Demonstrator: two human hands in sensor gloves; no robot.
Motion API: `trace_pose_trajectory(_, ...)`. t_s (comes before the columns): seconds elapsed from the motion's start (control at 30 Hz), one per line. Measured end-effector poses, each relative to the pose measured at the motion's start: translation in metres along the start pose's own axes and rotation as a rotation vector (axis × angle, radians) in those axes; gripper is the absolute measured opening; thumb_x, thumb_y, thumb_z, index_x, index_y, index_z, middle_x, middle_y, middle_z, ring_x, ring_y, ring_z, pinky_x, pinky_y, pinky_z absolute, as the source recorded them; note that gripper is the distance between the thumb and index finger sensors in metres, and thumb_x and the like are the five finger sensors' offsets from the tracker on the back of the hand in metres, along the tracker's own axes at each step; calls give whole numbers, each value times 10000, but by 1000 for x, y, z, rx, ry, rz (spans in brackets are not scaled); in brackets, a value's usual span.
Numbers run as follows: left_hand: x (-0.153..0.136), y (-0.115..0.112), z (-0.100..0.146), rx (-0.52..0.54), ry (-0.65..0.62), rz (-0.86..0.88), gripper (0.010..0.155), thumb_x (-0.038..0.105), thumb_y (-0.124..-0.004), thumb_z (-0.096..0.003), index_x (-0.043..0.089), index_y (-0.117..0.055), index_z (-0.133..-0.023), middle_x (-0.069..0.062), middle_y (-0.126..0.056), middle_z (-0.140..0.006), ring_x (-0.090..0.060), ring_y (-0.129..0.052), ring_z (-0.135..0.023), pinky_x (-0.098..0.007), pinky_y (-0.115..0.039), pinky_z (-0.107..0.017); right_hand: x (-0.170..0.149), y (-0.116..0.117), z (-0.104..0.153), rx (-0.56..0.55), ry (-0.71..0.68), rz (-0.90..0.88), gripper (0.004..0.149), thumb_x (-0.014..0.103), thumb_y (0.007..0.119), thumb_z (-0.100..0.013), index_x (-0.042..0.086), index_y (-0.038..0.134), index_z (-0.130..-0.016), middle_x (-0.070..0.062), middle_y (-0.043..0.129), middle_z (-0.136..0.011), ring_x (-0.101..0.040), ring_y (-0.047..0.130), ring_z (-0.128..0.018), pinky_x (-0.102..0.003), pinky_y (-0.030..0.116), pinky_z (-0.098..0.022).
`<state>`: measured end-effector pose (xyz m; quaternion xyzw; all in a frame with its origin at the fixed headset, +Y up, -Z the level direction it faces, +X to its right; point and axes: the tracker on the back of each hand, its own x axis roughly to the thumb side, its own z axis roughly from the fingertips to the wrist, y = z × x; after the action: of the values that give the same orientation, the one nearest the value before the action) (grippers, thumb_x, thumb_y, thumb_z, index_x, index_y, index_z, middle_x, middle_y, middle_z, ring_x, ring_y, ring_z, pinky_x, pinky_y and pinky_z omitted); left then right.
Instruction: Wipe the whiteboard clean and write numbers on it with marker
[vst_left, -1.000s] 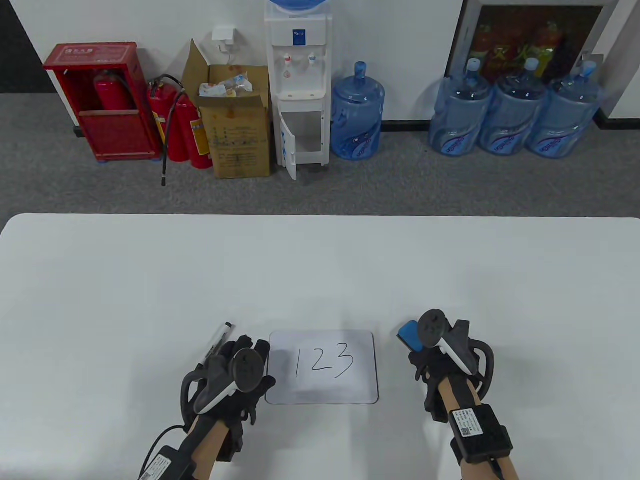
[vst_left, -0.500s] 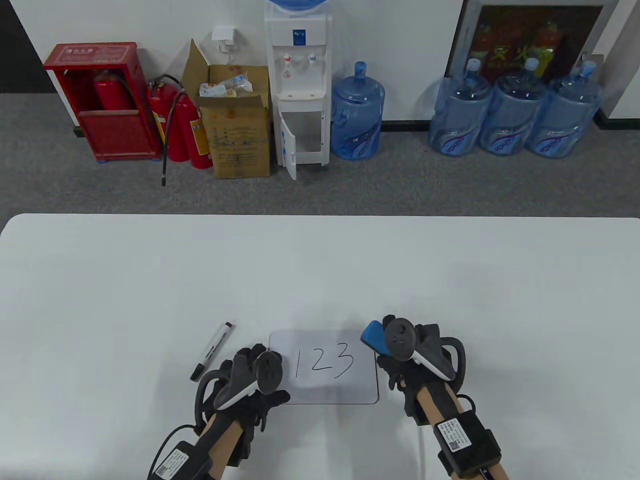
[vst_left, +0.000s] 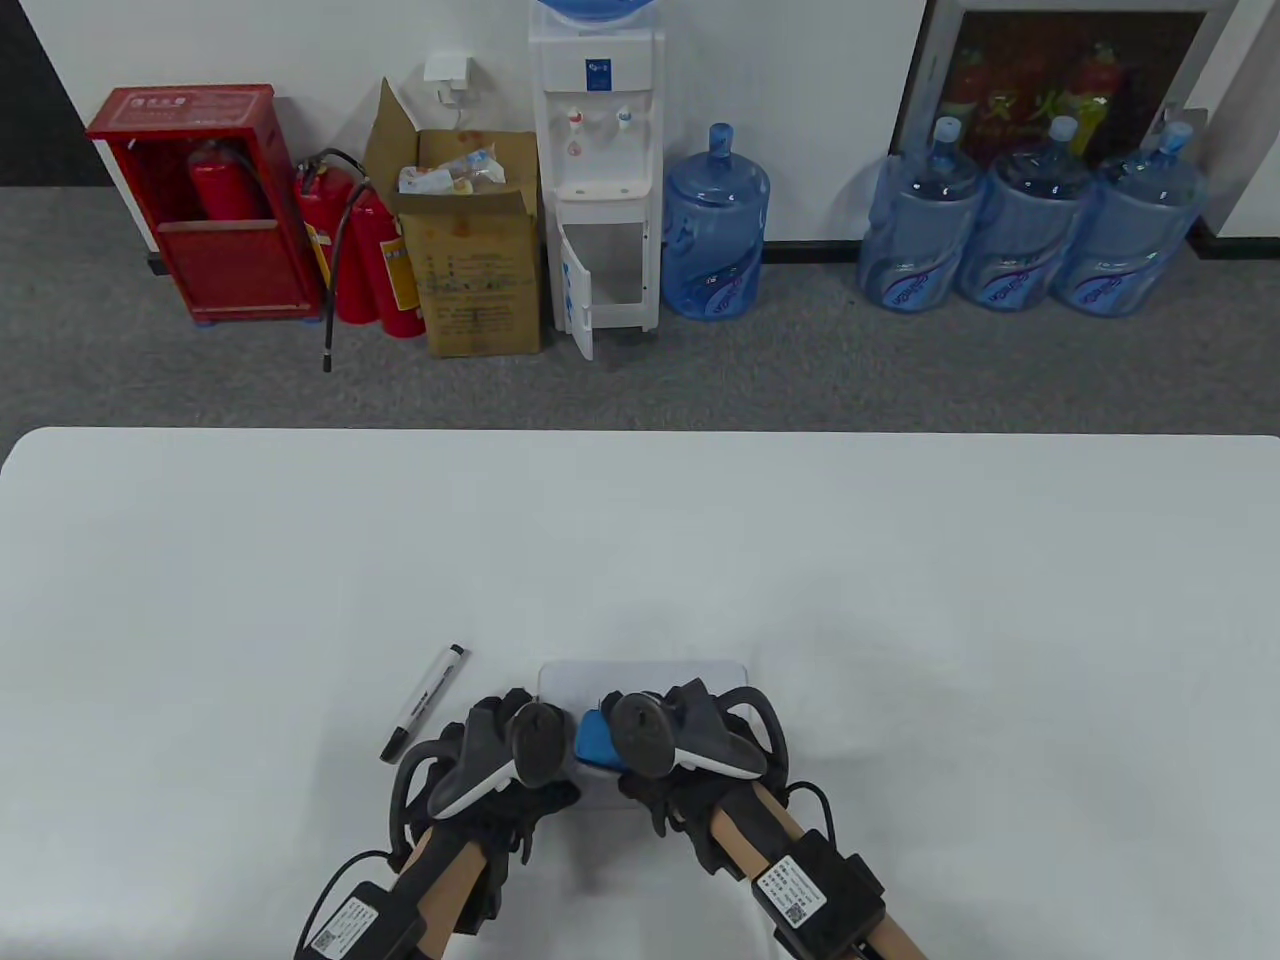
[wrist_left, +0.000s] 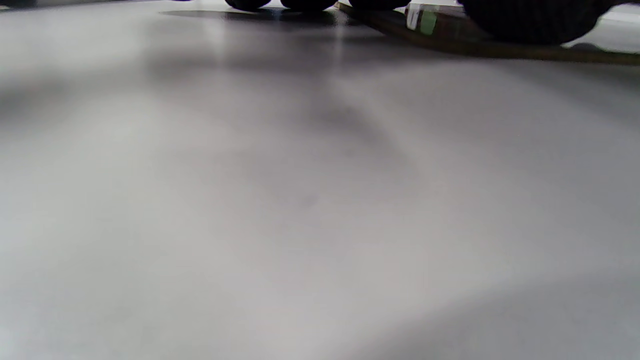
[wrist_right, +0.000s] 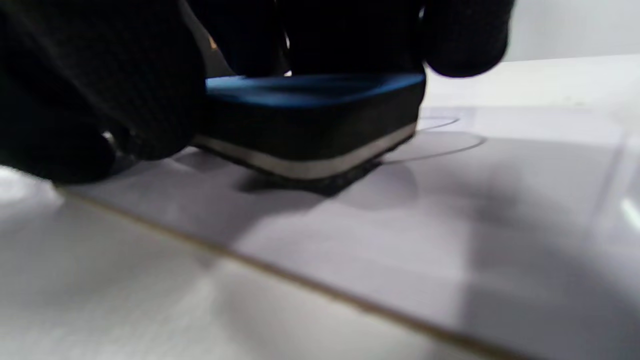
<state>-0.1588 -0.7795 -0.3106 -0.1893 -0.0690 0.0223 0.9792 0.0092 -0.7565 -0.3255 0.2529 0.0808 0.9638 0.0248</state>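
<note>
The small whiteboard (vst_left: 645, 677) lies near the table's front edge; only its far strip shows, the hands cover the rest. My right hand (vst_left: 665, 745) grips a blue-topped eraser (vst_left: 593, 744) over the board's left part. In the right wrist view the eraser (wrist_right: 310, 120) sits felt-down on the whiteboard (wrist_right: 400, 225), with a curved pen stroke (wrist_right: 442, 123) just beyond it. My left hand (vst_left: 497, 735) rests at the board's left edge, holding nothing; its fingertips (wrist_left: 280, 4) touch the table. The black-and-white marker (vst_left: 425, 703) lies capped on the table, left of my left hand.
The white table (vst_left: 640, 540) stretches far ahead and to both sides. Beyond it on the floor stand fire extinguishers (vst_left: 360, 250), a cardboard box (vst_left: 475, 260), a water dispenser (vst_left: 600, 170) and several blue water jugs (vst_left: 1020, 225).
My right hand has carried the eraser leftward from the board's right corner onto its left part, covering the written 123. My left hand shifted right to the board's edge, then stayed put.
</note>
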Motion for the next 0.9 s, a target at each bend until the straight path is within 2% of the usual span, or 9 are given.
trace_pose_trajectory(0.1, 0, 0, 0, -1, 0, 0, 794, 621, -656, -407, 371, -396, -1114, -36, -302, -1258, -398, -364, -1161, -662, -383, -812, 8, 5, -2, 17, -15, 25, 751, 466, 910, -384, 245, 631, -1045, -85, 678, -1016, -324, 809, -837, -566, 648, -615)
trace_pose_trajectory(0.47, 2, 0, 0, -5, 2, -24, 793, 611, -646, -403, 366, -391, -1113, -43, -298, -1259, -404, -372, -1162, -665, -387, -812, 11, 3, -8, -49, -15, 3, 707, 471, 920, -371, 225, 721, -1003, -90, 740, -983, -313, 864, -796, -569, 676, -596)
trace_pose_trajectory(0.67, 3, 0, -1, -11, 4, -33, 792, 605, -642, -402, 365, -385, -1112, -45, -296, -1258, -407, -369, -1164, -667, -388, -812, -2, 1, -20, -75, 63, -25, 703, 480, 924, -366, 227, 735, -994, -92, 751, -972, -306, 875, -773, -570, 673, -595)
trace_pose_trajectory(0.9, 3, 0, 0, -8, 9, -45, 794, 608, -634, -400, 363, -381, -1112, -39, -298, -1260, -400, -377, -1166, -666, -397, -810, -40, -3, -24, -82, 226, -50, 704, 481, 925, -364, 231, 733, -994, -98, 750, -969, -311, 863, -774, -573, 658, -605)
